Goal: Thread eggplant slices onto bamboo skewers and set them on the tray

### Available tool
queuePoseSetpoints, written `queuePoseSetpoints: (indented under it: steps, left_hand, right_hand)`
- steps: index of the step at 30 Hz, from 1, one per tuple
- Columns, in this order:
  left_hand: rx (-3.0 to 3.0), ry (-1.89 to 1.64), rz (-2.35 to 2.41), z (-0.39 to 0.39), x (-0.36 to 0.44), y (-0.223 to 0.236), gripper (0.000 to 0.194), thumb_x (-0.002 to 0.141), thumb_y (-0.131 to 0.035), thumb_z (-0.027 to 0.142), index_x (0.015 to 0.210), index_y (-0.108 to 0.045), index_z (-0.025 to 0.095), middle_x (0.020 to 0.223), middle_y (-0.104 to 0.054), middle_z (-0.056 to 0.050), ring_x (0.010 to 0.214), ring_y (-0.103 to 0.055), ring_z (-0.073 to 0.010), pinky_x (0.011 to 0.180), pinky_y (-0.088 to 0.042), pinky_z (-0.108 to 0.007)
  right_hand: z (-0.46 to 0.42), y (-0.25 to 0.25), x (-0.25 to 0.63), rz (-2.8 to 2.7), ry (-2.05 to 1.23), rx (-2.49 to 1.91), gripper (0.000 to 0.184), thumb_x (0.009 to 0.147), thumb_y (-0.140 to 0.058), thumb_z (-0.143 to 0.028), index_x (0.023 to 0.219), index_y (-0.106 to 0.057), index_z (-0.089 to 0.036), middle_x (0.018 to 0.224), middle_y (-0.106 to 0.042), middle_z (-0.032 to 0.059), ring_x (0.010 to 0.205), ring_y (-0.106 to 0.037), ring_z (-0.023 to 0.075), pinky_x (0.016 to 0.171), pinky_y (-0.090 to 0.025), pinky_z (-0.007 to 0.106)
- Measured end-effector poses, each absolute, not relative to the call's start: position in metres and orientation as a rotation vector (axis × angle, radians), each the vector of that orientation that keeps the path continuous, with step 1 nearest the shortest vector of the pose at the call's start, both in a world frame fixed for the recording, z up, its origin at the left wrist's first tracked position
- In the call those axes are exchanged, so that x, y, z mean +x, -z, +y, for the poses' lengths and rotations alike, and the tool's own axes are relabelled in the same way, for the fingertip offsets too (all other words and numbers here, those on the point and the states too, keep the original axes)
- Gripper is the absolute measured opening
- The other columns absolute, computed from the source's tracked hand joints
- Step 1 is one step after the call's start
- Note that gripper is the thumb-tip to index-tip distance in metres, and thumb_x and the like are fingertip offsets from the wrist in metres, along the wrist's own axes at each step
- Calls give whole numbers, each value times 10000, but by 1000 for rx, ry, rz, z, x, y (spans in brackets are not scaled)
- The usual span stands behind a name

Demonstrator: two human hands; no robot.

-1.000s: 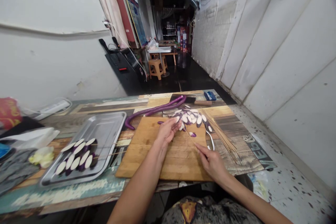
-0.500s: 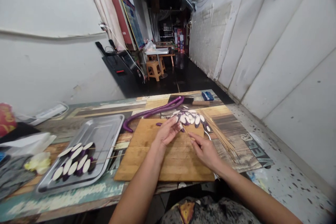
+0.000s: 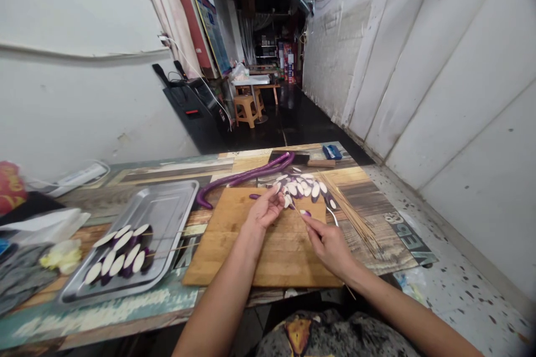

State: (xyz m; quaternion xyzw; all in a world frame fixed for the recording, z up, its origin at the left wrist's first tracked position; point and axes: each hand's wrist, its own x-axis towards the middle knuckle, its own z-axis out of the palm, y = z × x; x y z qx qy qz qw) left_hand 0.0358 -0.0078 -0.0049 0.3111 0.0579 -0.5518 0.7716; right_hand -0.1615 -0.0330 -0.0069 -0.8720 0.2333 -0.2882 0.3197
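Observation:
Above the far part of the wooden cutting board [image 3: 234, 245], my left hand [image 3: 266, 209] is closed on a white-faced eggplant slice [image 3: 277, 188]. My right hand [image 3: 329, 240] grips a thin bamboo skewer [image 3: 350, 292], whose tail sticks out below the wrist and whose front end points toward the left fingers. Another slice [image 3: 306, 213] shows by the right fingertips; whether it is on the skewer I cannot tell. A pile of cut eggplant slices [image 3: 315, 191] lies just beyond the board's far edge.
To the left, a metal tray [image 3: 161, 201] holds skewered eggplant slices [image 3: 118, 265]. Long purple eggplants [image 3: 234, 177] lie behind the board, near a wooden-handled knife [image 3: 321, 163] and a blue box [image 3: 332, 152]. Loose bamboo skewers [image 3: 355, 217] are spread at the right.
The right hand has shifted slightly, and the skewer's tail now shows below it. A slice has come into sight by the right fingertips. The left hand stays nearly in place.

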Motion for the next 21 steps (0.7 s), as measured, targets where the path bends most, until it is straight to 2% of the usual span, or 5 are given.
queuePoseSetpoints:
  steps: [12,21]
  left_hand:
    - [688,1207,120,-7,35,3,97,834,-521,70,773,-595,58,648,-603,-51,532,-540,-61,499,-489,-154]
    - [713,1182,101,-8,35,3,77,828,-528,66,797,-598,57,665,-616,-56,527,-541,-59,496,-493,-155]
  right_hand:
    - [-35,11,-160,610,759,-2254,385,857,-416,-224,1161,-623,-112,1026,-681,141,879,-672,244,834,-518,366]
    - [-35,12,-161,610,753,-2249,383,853,-421,-205,1173,-615,-124,1053,-670,136,882,-672,245,835,-518,383]
